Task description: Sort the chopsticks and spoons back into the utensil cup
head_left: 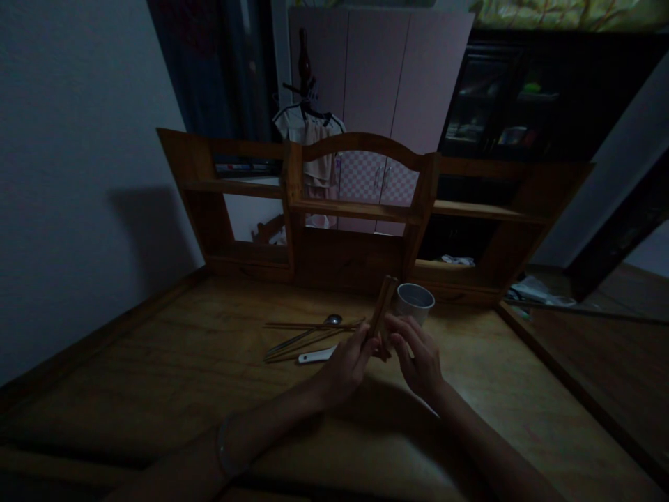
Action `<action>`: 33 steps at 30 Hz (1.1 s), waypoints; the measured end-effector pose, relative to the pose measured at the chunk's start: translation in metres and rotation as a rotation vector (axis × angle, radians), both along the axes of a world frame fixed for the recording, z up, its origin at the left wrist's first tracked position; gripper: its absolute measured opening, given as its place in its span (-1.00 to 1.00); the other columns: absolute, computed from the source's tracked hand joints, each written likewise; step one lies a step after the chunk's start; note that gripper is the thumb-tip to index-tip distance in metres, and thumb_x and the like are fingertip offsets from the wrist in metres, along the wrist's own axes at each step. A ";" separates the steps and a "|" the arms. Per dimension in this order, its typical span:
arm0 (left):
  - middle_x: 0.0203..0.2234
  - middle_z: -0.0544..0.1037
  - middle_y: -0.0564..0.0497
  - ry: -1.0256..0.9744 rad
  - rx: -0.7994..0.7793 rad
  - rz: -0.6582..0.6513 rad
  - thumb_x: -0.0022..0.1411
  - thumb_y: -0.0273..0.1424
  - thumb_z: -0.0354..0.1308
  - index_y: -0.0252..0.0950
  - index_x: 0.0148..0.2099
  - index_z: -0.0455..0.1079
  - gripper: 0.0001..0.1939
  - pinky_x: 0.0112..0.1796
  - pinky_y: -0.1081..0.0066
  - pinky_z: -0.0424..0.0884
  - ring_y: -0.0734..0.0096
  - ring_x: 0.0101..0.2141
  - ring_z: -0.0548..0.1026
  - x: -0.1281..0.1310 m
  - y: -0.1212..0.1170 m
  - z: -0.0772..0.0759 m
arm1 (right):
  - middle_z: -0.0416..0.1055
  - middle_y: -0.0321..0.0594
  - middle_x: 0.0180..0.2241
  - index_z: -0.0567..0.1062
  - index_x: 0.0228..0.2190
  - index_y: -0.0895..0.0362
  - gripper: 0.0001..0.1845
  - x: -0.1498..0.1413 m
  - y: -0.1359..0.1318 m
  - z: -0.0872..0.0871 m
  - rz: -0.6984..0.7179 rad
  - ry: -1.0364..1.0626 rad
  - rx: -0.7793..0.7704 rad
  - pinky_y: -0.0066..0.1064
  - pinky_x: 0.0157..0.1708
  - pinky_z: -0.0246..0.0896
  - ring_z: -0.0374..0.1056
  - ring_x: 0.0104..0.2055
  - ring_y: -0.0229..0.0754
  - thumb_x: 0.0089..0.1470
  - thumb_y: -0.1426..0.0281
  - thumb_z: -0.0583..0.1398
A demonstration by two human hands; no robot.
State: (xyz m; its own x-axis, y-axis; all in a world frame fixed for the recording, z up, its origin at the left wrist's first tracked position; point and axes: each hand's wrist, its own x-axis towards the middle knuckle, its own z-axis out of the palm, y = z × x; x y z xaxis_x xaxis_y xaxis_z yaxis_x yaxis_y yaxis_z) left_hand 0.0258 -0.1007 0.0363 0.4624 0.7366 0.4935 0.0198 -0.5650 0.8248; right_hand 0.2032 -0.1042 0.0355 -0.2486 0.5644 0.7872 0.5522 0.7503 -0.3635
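My left hand (pixel 348 362) and my right hand (pixel 418 355) meet over the wooden desk (pixel 182 362), both closed on a bundle of brown chopsticks (pixel 382 305) that stands nearly upright and leans right at the top. A white paper cup (pixel 414 302) sits upright just behind my right hand. Left of my hands lie more loose chopsticks (pixel 308 325), a metal spoon (pixel 308 333) and a white spoon (pixel 316 356) on the desk.
A wooden shelf unit (pixel 360 209) rises at the desk's back edge. The wall stands on the left. Papers (pixel 533 289) lie on a surface to the right. A pink wardrobe (pixel 381 70) and a clothes rack stand beyond.
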 end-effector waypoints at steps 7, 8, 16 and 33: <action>-0.29 0.51 -0.03 -0.011 -0.032 -0.041 0.44 -0.24 -0.19 -0.29 -0.06 0.20 -0.74 -0.16 0.40 0.37 0.41 -0.27 0.49 0.007 -0.005 -0.001 | 0.34 -0.13 -0.18 0.29 0.13 0.04 -0.53 -0.002 -0.006 0.004 0.016 0.021 0.074 -0.34 -0.26 0.26 0.32 -0.21 -0.18 0.21 0.52 0.05; -0.27 0.51 -0.04 -0.016 -0.034 -0.038 0.44 -0.23 -0.19 -0.30 -0.03 0.19 -0.73 -0.16 0.39 0.37 0.41 -0.26 0.49 0.008 -0.005 -0.003 | 0.34 -0.13 -0.18 0.29 0.14 0.04 -0.52 -0.002 -0.007 0.005 0.016 0.015 0.089 -0.35 -0.26 0.26 0.32 -0.21 -0.18 0.20 0.53 0.06; -0.24 0.52 -0.06 0.053 -0.028 -0.081 0.44 -0.24 -0.19 -0.29 0.13 0.20 -0.65 -0.16 0.37 0.37 0.38 -0.26 0.49 0.007 -0.002 -0.009 | 0.34 -0.09 -0.18 0.36 0.03 0.10 -0.60 -0.004 -0.004 0.002 0.011 -0.039 0.122 -0.34 -0.25 0.25 0.32 -0.18 -0.16 0.17 0.59 0.08; -0.27 0.54 -0.04 0.241 -0.046 -0.084 0.40 -0.30 -0.11 -0.29 -0.05 0.38 -0.71 -0.21 0.44 0.33 0.37 -0.27 0.48 0.000 0.009 -0.011 | 0.31 -0.21 -0.36 0.51 -0.45 0.15 -0.77 -0.002 0.002 0.019 0.199 0.311 -0.430 -0.45 -0.38 0.23 0.29 -0.32 -0.24 0.17 0.31 0.17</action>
